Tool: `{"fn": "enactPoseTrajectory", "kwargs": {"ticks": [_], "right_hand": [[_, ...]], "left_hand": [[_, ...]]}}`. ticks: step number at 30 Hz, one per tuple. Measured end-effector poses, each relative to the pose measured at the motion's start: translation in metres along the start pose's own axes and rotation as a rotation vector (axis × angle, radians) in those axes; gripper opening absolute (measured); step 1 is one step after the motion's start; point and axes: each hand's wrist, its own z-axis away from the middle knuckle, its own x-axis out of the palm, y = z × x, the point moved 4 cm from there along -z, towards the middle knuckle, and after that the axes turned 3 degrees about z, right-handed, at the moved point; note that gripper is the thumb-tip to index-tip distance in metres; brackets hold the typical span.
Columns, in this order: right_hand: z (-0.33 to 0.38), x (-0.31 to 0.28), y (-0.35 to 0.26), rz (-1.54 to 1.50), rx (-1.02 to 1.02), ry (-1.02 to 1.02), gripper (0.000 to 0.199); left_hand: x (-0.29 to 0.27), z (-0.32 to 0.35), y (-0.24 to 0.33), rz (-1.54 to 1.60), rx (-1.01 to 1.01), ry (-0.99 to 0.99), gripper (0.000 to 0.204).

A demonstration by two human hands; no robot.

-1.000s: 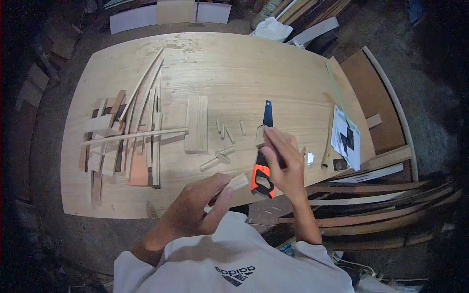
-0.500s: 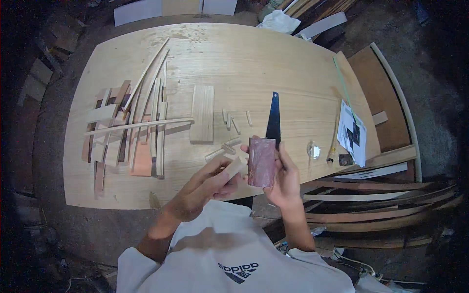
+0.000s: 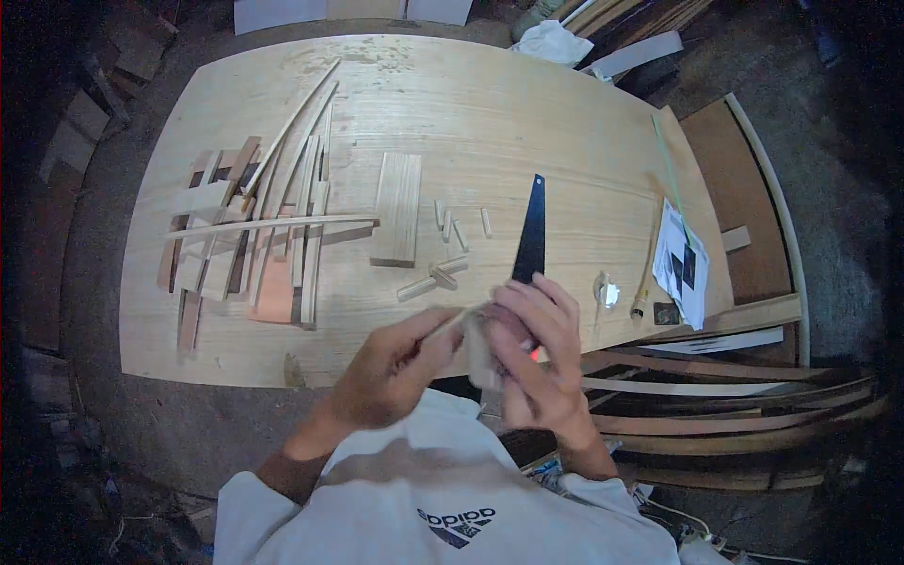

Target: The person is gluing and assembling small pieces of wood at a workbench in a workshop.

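Observation:
My left hand pinches a thin pale wooden stick at the near edge of the wooden table. My right hand is pressed against it, wrapped around a reddish-brown sheet that folds over the stick's end; both are blurred. Just beyond my right fingers a hand saw with a black blade lies flat on the table, its orange handle mostly hidden under that hand.
A pile of long wood strips covers the table's left. A flat plank and several short pegs lie mid-table. A printed paper and a small brush sit at the right edge. Curved slats are stacked beside the table.
My right hand let go of the saw handle, took up the reddish-brown sheet and brought it onto the stick in my left hand. The saw now lies alone.

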Motion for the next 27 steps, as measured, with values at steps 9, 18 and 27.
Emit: {"fn": "enactPoseTrajectory", "kwargs": {"ticks": [9, 18, 27], "right_hand": [[0.004, 0.003, -0.006, 0.006, -0.085, 0.052, 0.047], [0.005, 0.003, 0.005, -0.015, -0.047, -0.019, 0.041], [0.0, 0.002, 0.013, -0.141, 0.229, -0.069, 0.048]], "left_hand": [[0.003, 0.005, 0.014, -0.274, 0.131, 0.025, 0.029], [0.004, 0.005, 0.027, -0.484, 0.021, -0.115, 0.027], [0.004, 0.002, 0.034, -0.526, 0.201, -0.049, 0.032]]}}
